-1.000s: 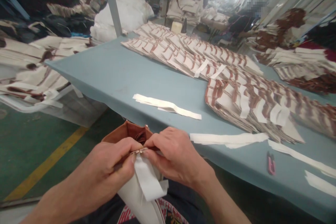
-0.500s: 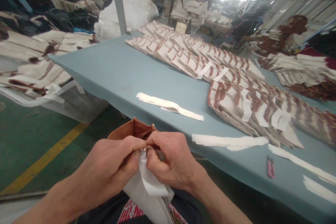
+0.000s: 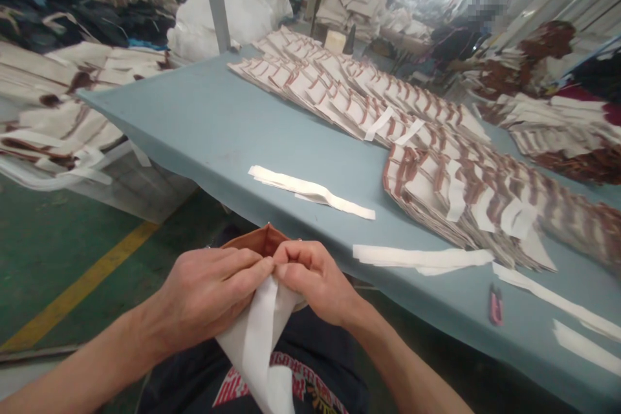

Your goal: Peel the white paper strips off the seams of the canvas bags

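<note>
My left hand [image 3: 208, 291] and my right hand [image 3: 313, 278] meet over my lap, both pinched on a cream cloth piece with a brown leather top [image 3: 262, 242]. A white strip [image 3: 257, 336] of that piece hangs down between my wrists. The fingertips touch each other at the leather edge. The piece sits just below the near edge of a blue-grey table [image 3: 204, 129].
Rows of cream and brown pieces [image 3: 436, 162] cover the table's right side. Loose white strips [image 3: 310, 191] lie near the front, with another strip pile [image 3: 420, 257] and a pink cutter [image 3: 495, 305]. A person [image 3: 456, 32] works at the back. A post [image 3: 216, 0] stands left.
My hands closed tighter together on the leather edge, hiding the small metal part seen earlier. The white strip now hangs longer between my wrists.
</note>
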{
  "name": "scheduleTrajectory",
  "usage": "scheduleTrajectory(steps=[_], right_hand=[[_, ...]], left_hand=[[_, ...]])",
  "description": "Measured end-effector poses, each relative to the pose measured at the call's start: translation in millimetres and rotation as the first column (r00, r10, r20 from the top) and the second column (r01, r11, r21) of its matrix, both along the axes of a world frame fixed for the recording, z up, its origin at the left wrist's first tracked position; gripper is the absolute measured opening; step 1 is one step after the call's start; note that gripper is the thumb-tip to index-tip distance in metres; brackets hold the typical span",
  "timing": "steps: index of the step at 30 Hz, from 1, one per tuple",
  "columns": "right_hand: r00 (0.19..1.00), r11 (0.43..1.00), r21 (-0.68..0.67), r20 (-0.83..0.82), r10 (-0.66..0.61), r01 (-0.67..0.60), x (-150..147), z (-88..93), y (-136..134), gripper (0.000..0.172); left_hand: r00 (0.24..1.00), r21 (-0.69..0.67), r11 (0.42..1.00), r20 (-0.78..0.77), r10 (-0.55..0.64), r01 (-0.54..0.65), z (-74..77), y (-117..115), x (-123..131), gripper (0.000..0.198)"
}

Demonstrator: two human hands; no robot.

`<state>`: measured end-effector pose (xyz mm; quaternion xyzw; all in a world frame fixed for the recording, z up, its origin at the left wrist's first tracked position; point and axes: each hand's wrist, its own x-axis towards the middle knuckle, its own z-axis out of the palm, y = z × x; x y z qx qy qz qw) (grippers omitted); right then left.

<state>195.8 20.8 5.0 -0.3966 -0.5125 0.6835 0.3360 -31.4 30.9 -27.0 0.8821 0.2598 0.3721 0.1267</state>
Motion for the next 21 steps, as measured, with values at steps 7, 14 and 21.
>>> scheduleTrajectory(steps=[7,14,21], right_hand=[[0.980,0.952,0.306,0.184,-0.071,0.012,-2,10.0,-3,0.013],[0.952,0.760,0.649,0.256,-0.167,-0.041,0,23.0,-12,0.011],[0.947,0.733,0.678,0.271,-0.175,-0.059,-8,10.7,-11,0.011]], left_hand=[[0.999,-0.072,0.997,0.035,0.030,-0.027,19.8,-1,1,0.031],[0.988,-0.318,0.942,-0.075,-0.136,0.105,42.3,1,-16,0.033],[0.983,-0.289,0.951,-0.107,-0.146,0.110,32.8,8,-33,0.028]])
